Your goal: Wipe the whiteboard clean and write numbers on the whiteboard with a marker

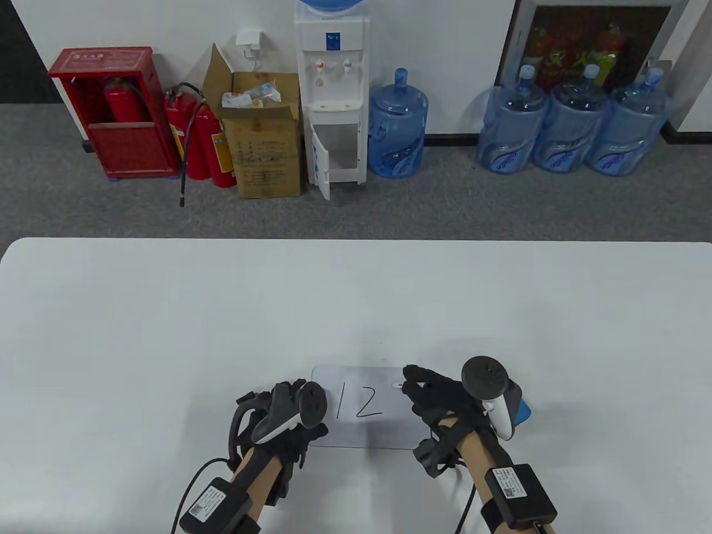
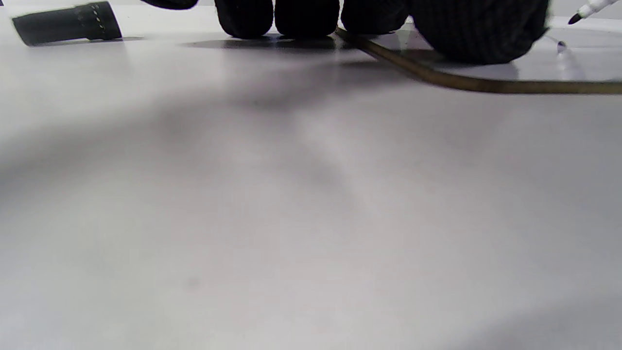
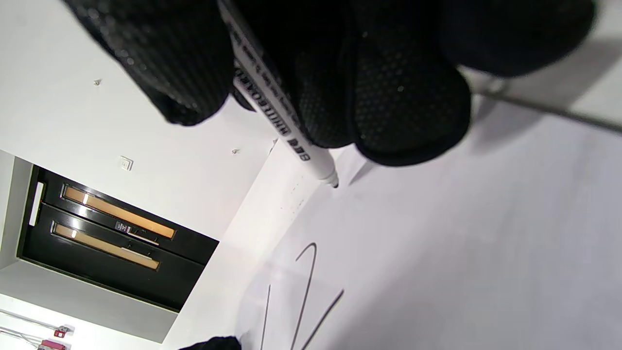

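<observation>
A small whiteboard (image 1: 361,431) lies near the table's front edge with "12" (image 1: 359,400) written on it in black. My right hand (image 1: 414,384) pinches a white marker (image 3: 286,131) between thumb and fingers. The marker's black tip (image 1: 396,385) hovers at the board's upper right, just right of the "2" (image 3: 311,291). My left hand (image 1: 295,409) rests on the board's left edge, with fingertips (image 2: 306,19) down on the table and the thumb on the board's rim (image 2: 461,83). A black marker cap (image 2: 68,23) lies on the table left of those fingers.
The white table (image 1: 167,334) stretches wide around the board. A blue object (image 1: 524,413) lies by my right wrist, half hidden under the tracker. Beyond the table's far edge stand water bottles (image 1: 397,133), a dispenser (image 1: 334,94), a cardboard box and fire extinguishers.
</observation>
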The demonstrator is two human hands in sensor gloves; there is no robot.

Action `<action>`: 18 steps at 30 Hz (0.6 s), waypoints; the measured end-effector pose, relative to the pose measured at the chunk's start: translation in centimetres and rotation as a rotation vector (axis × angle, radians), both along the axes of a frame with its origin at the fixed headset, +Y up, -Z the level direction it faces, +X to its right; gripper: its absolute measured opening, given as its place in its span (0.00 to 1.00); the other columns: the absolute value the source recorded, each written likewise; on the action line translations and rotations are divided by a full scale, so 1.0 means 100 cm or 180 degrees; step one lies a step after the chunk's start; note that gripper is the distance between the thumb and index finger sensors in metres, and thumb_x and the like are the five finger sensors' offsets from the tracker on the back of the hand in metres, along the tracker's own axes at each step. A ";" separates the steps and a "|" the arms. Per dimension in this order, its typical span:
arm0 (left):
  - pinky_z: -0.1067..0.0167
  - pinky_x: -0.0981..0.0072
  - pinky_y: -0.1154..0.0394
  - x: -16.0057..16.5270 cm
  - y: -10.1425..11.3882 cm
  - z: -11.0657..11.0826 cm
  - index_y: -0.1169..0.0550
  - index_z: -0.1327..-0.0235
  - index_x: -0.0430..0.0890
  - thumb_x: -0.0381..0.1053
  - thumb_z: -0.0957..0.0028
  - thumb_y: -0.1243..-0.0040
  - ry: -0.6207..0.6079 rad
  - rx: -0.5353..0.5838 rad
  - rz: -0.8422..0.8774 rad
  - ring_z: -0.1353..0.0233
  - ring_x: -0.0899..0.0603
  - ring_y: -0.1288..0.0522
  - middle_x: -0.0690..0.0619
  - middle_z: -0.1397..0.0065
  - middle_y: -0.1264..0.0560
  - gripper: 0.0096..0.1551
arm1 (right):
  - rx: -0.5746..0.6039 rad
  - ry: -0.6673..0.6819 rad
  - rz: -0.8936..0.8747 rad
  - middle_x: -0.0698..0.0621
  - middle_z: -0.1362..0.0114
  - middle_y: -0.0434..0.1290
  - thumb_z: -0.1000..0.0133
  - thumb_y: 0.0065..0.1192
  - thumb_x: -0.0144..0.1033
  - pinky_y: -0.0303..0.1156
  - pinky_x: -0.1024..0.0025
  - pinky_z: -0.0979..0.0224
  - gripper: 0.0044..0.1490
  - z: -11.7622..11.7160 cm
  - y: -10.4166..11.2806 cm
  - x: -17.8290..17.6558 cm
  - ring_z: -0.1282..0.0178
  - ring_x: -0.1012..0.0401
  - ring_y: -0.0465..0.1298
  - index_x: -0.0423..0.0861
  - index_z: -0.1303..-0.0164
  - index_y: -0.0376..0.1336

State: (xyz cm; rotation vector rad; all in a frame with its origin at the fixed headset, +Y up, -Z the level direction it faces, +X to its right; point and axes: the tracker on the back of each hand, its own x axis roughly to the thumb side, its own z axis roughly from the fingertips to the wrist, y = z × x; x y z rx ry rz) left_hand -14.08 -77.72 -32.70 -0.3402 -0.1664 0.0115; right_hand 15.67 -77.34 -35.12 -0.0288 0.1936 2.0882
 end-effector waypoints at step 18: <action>0.23 0.32 0.46 0.000 0.000 0.000 0.38 0.22 0.62 0.64 0.52 0.45 0.0005 -0.0007 -0.0004 0.15 0.35 0.43 0.53 0.11 0.44 0.41 | 0.0035 0.0318 0.0203 0.40 0.39 0.77 0.49 0.70 0.47 0.75 0.55 0.62 0.35 0.016 0.003 -0.005 0.59 0.51 0.84 0.44 0.34 0.70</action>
